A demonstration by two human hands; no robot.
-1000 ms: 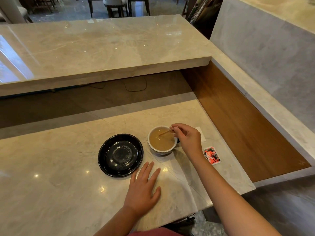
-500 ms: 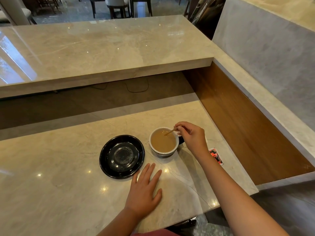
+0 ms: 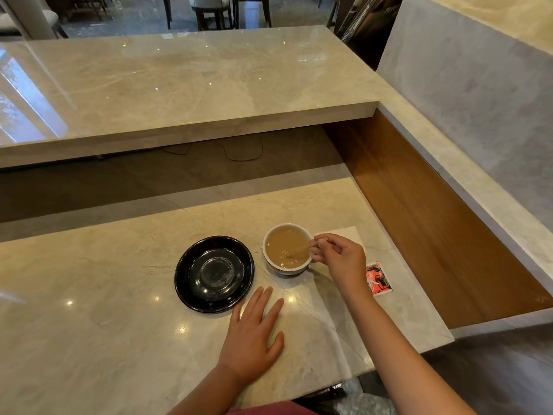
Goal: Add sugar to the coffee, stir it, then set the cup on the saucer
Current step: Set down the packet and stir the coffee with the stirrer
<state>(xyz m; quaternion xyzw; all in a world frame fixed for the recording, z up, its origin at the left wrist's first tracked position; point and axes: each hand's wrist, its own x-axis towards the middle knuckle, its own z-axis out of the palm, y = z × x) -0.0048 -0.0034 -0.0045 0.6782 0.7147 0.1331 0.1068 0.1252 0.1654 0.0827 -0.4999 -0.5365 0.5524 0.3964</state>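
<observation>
Stir step is in hand, by my read. The right hand (image 3: 341, 260) sits just right of the cup (image 3: 288, 250), fingers pinched narrow on the top end of a thin wooden stir stick (image 3: 300, 250); the stick slants down and left, its lower end under the surface of the coffee (image 3: 284, 248). Coffee looks light brown and milky, level fairly high in the cup. Cup stands on the marble counter (image 3: 119, 295), not on the saucer (image 3: 214, 274); the black saucer is just left of it, a small gap between, and holds nothing. The left hand (image 3: 254, 333) lies flat on the counter, palm down, fingers spread and holding nothing, its fingertips near the saucer's front-right rim. A red and white sachet (image 3: 378, 278), prob. the sugar packet, lies on the counter right of the right wrist; can't tell whether it's torn open. A white napkin (image 3: 344, 233) shows partly behind the right hand. Since the stick is in the drink, sugar is likely in already. Next move as I judge it: lift the stick out w/o dripping, put it down, then take the cup by its handle, which is hidden behind the right hand, and carry it level across to the saucer's centre well. Main risk is a slop over the rim, given the fill level.
</observation>
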